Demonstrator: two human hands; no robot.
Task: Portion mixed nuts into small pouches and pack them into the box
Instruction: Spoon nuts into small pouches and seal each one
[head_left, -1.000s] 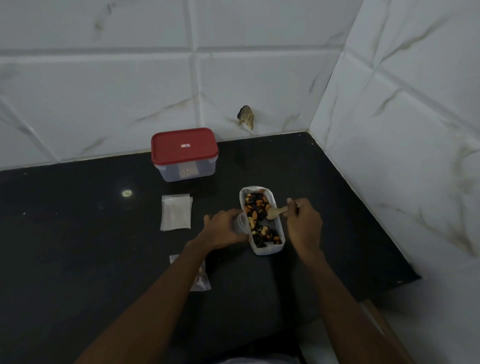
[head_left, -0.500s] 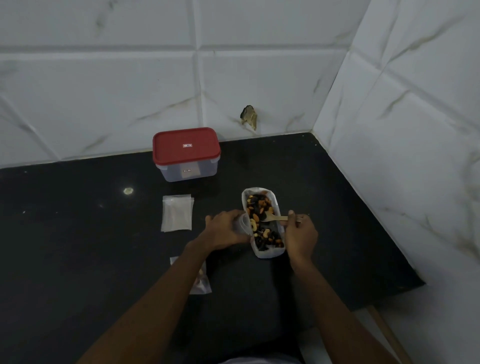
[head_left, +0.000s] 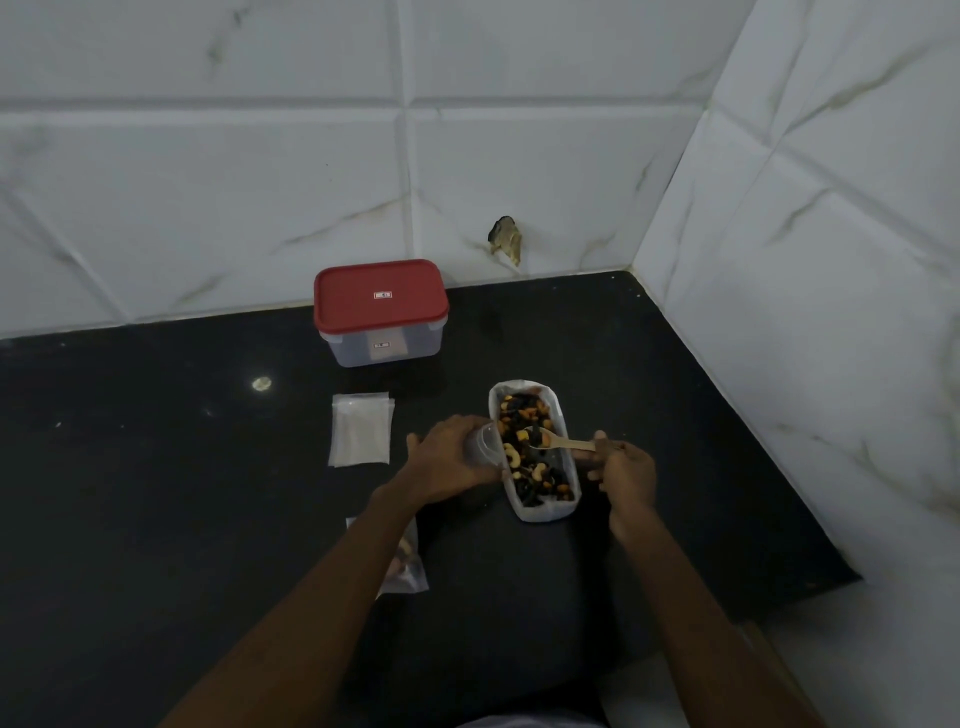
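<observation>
A white oblong tray (head_left: 564, 426) full of mixed nuts (head_left: 530, 457) sits on the black counter. My right hand (head_left: 623, 473) grips a small wooden spoon (head_left: 558, 440) whose bowl lies in the nuts. My left hand (head_left: 452, 457) holds a small clear pouch (head_left: 485, 444) against the tray's left side. A stack of empty pouches (head_left: 361, 428) lies to the left. A filled pouch (head_left: 408, 558) is partly hidden under my left forearm. The box with a red lid (head_left: 381, 304) stands shut near the back wall.
The black counter (head_left: 156, 493) meets tiled walls at the back and on the right. A chipped spot (head_left: 506, 244) marks the back wall. The counter's front edge runs at the lower right.
My right hand has moved nearer and turned, swinging the spoon so its bowl digs into the middle of the nuts. The left hand keeps holding the pouch by the tray.
</observation>
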